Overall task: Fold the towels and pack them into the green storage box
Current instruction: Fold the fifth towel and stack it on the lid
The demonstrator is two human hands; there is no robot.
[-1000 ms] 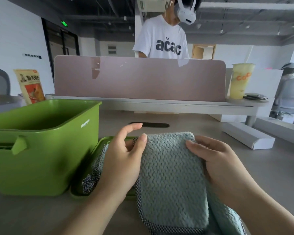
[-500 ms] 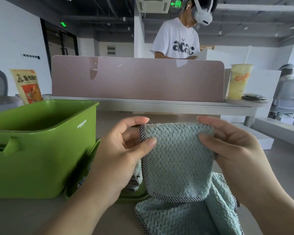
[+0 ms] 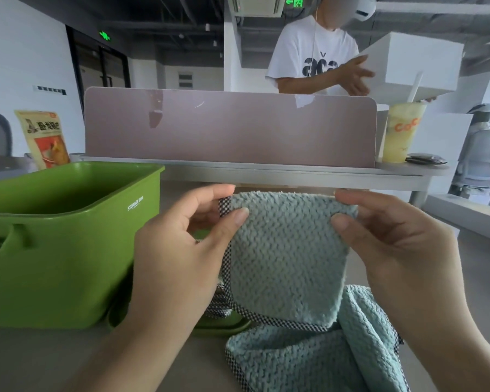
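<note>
Plainly, both hands were on the pale blue towel (image 3: 286,256), which was held up at the centre of the view. The left hand (image 3: 181,250) pinched its upper left corner, thumb on the near face and fingers behind, right where the black-and-white checked trim ran down the edge. The right hand (image 3: 393,250) pinched the upper right corner in the same way. The lifted part hung as a flap with a checked hem along its bottom, while the rest of the towel lay bunched on the grey table (image 3: 40,357) toward 5 o'clock.

At 9 o'clock stood the green storage box (image 3: 68,250), open-topped and apart from the towel. Just beside it, toward 6 o'clock, a flat green tray (image 3: 224,325) lay on the table, partly under the hanging cloth.

A pink divider panel (image 3: 229,125) stood at 12 o'clock. A snack bag (image 3: 44,137) leaned at 10 o'clock and a yellow drink cup (image 3: 402,131) stood at 2 o'clock. Behind the panel, at 1 o'clock, a person in a white T-shirt (image 3: 309,58) had a hand on a white box (image 3: 416,63).
</note>
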